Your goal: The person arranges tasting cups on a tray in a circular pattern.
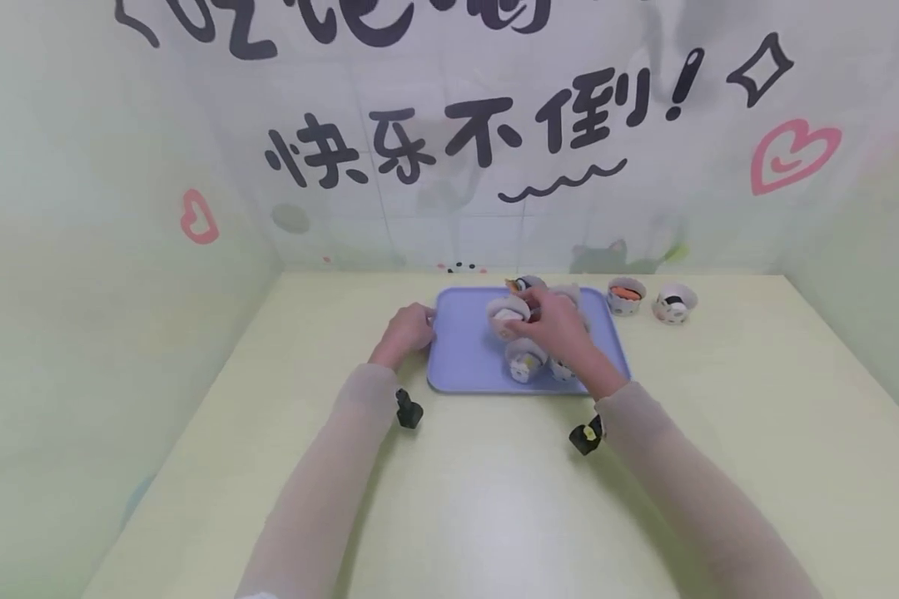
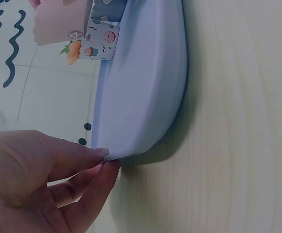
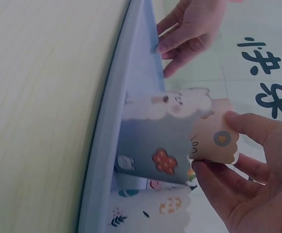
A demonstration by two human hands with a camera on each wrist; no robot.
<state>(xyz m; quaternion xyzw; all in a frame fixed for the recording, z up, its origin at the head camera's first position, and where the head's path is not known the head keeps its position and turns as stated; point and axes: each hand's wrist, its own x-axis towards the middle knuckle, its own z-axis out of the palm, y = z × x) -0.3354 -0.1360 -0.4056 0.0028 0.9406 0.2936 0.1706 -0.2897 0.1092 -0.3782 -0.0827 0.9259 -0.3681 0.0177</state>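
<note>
A lavender-blue tray point(image 1: 460, 341) lies on the table with several paper cups on its right half. At the tray's left edge, my left hand point(image 1: 412, 327) pinches the rim point(image 2: 113, 156) between thumb and fingers. My right hand point(image 1: 558, 323) grips a pinkish-beige paper cup point(image 3: 216, 133), held among the others; in the head view this cup point(image 1: 506, 319) shows something white inside. A blue cup point(image 3: 153, 141) with a bear and a red flower print stands in front of it. Another cup point(image 1: 525, 363) sits near the tray's front, and one cup point(image 1: 562, 369) is partly hidden by my right wrist.
Right of the tray stand two more paper cups, one with orange contents point(image 1: 626, 297) and one with white and black contents point(image 1: 674, 304). A wall point(image 1: 449, 233) with printed writing rises behind the table, and side panels close off left and right.
</note>
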